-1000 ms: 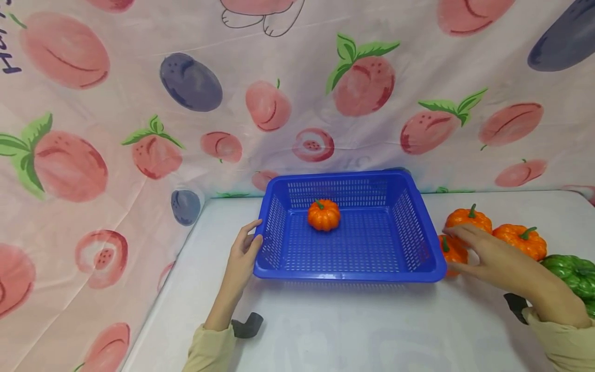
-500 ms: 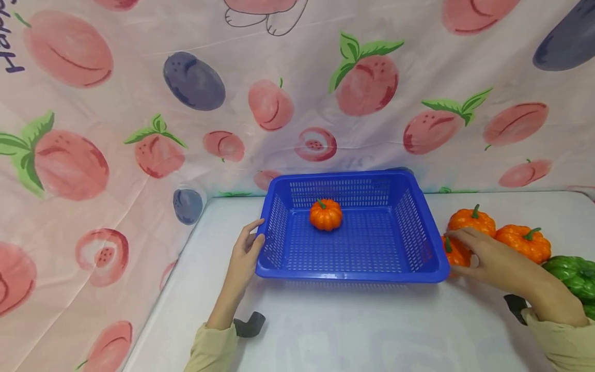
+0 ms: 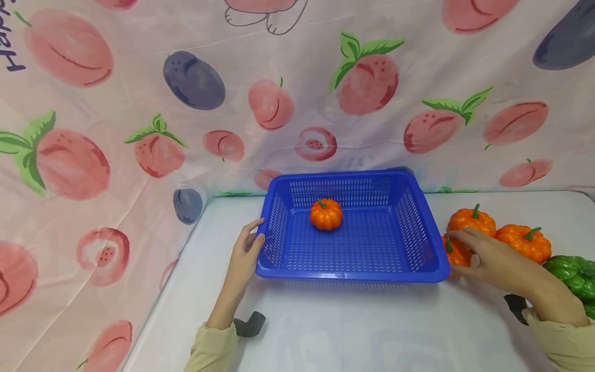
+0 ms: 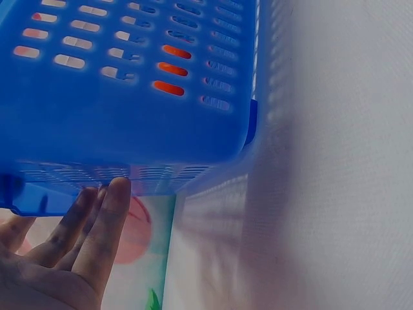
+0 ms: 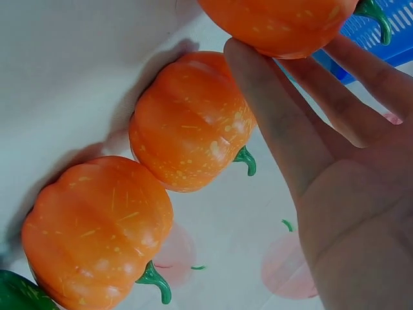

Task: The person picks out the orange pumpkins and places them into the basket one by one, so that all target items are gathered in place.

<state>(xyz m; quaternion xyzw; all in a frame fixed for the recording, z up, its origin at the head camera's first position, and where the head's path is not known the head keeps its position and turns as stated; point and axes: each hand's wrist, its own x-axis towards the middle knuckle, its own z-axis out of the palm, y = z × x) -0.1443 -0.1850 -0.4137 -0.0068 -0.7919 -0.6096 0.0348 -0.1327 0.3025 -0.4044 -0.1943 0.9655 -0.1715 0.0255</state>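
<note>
A blue perforated plastic basket [image 3: 344, 276] stands on the white tabletop, with one small orange toy pumpkin [image 3: 326, 215] inside, left of centre. My left hand [image 3: 244, 252] rests against the basket's left side; in the left wrist view its fingers [image 4: 106, 226] are fairly straight and touch the outer wall. Just beyond the basket's right side, my right hand [image 3: 495, 261] holds another orange pumpkin [image 3: 458, 253] between thumb and fingers. The rim partly covers that pumpkin, and in the right wrist view only its lower part [image 5: 284, 26] shows.
Two more orange pumpkins, one behind [image 3: 471, 222] and one to the right [image 3: 525, 243], sit close to my right hand. Green pumpkin-shaped vegetables [image 3: 572, 276] lie at the right edge. A fruit-printed cloth [image 3: 353, 144] hangs directly behind the basket.
The whole head view has shifted slightly, so everything appears a little further right than a second ago. Hands, basket and pumpkins otherwise keep their places.
</note>
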